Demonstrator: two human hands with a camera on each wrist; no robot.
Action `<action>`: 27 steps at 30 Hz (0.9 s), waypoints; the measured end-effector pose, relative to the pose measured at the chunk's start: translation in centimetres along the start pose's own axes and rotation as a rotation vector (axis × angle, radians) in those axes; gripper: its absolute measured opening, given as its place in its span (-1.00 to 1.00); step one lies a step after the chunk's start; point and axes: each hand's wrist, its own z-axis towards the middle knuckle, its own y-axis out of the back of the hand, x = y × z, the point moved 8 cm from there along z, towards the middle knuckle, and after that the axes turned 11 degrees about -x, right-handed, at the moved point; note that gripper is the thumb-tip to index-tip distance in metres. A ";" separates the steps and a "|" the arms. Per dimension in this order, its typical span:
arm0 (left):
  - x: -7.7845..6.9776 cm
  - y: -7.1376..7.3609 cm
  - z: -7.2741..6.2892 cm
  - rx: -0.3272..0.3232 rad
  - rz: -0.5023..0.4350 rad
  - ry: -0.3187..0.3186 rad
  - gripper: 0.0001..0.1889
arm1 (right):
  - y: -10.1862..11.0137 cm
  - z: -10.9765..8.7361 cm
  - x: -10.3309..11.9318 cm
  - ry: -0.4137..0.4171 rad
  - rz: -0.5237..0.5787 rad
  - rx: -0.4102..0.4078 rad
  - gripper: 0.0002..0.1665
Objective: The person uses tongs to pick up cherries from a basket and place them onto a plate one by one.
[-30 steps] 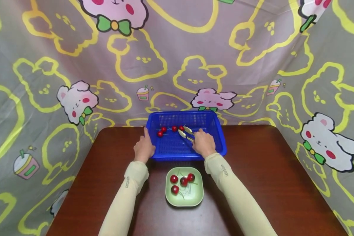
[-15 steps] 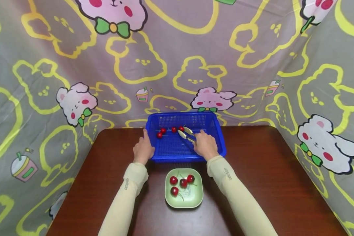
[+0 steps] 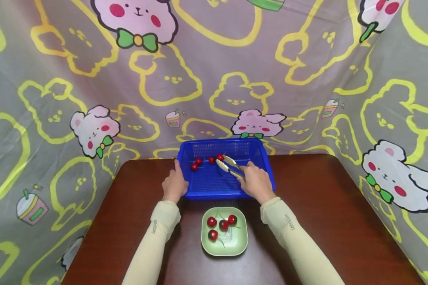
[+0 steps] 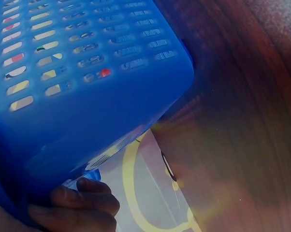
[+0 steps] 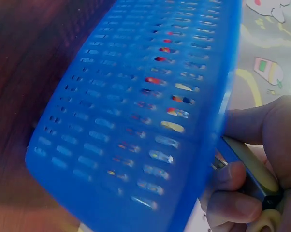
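Observation:
My left hand (image 3: pixel 174 185) grips the left rim of a blue plastic basket (image 3: pixel 207 195); in the left wrist view its fingers (image 4: pixel 82 208) curl at the rim. With my right hand (image 3: pixel 257 182) I hold a pair of tongs (image 3: pixel 236 173) over the basket's right half. Their pale tips are spread, pointing to the far left, right by a red cherry (image 3: pixel 220 157). Another cherry (image 3: pixel 211 160) lies just left of it, and a pair of cherries (image 3: pixel 194 167) is farther left. The right wrist view shows fingers and thumb around the tongs' handle (image 5: pixel 254 169).
In front of the basket, a light green square bowl (image 3: pixel 237 241) holds several stemmed cherries (image 3: pixel 213 235). Both stand on a brown wooden table (image 3: pixel 306 221). A cartoon-printed cloth (image 3: pixel 207 91) hangs behind the table and along its sides.
My right hand has shifted to the right, slanting the tongs more, while their tips stay near the same cherry. The left hand keeps its place on the rim. The head view tilts slightly upward.

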 end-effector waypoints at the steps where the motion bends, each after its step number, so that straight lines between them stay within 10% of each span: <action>1: 0.0 -0.1 -0.1 0.005 0.001 0.001 0.01 | 0.3 -0.4 -0.1 0.003 0.006 -0.003 -0.53; 27: 0.1 -0.3 0.6 0.012 -0.004 -0.007 0.02 | 12.6 -14.1 1.7 0.269 0.114 -0.106 -0.38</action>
